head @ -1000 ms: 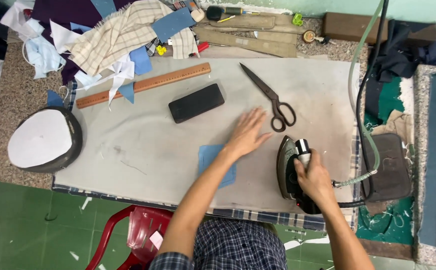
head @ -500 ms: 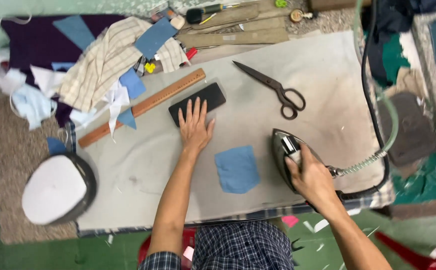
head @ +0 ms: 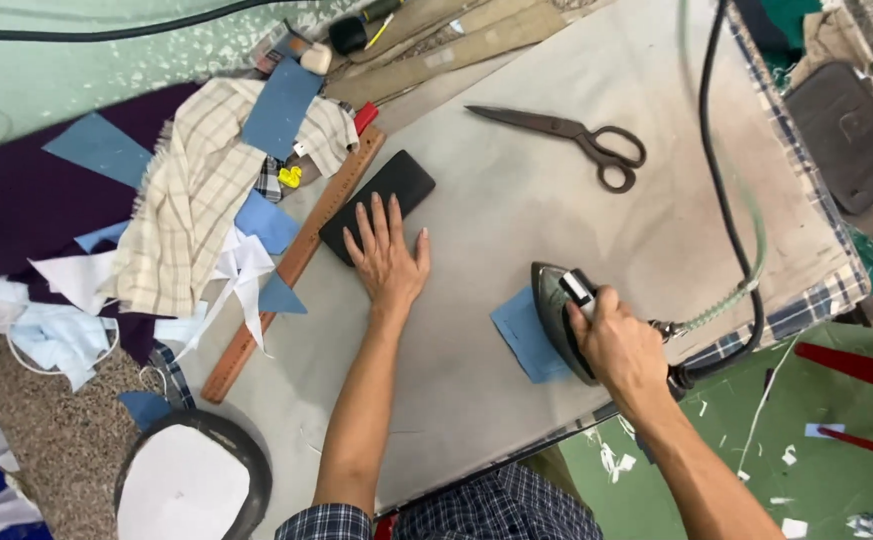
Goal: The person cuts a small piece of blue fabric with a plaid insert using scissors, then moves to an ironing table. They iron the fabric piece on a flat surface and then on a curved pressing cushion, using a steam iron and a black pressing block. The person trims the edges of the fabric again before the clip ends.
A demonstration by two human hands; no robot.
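Note:
My right hand grips the handle of a dark electric iron, which rests on a small blue fabric piece near the front edge of the padded ironing surface. My left hand lies flat with fingers spread, its fingertips on a black rectangular case beside a long wooden ruler. The iron covers most of the blue piece's right side.
Black-handled scissors lie at the back of the pad. A heap of checked, blue, white and purple fabric scraps sits left. A round dark form with a white top is front left. The iron's cord and hose loop right.
My left hand moved from the blue piece over to the black case. The iron has slid left onto the blue piece. The view has tilted and shifted.

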